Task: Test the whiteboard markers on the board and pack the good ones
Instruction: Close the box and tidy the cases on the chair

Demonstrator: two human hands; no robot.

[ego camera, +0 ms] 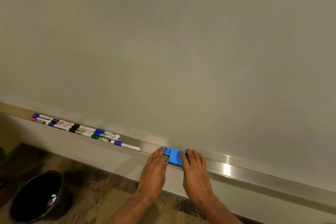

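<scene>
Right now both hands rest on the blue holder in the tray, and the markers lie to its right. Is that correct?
Not quite: in the head view the markers lie to the left of the blue holder, along the tray. The left hand and right hand do rest on it.

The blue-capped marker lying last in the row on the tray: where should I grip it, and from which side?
Pinch the blue-capped marker by its white barrel, coming from above and the front. It lies flat along the tray, with the board right behind, and the barrel sticks out past the other markers.
</scene>
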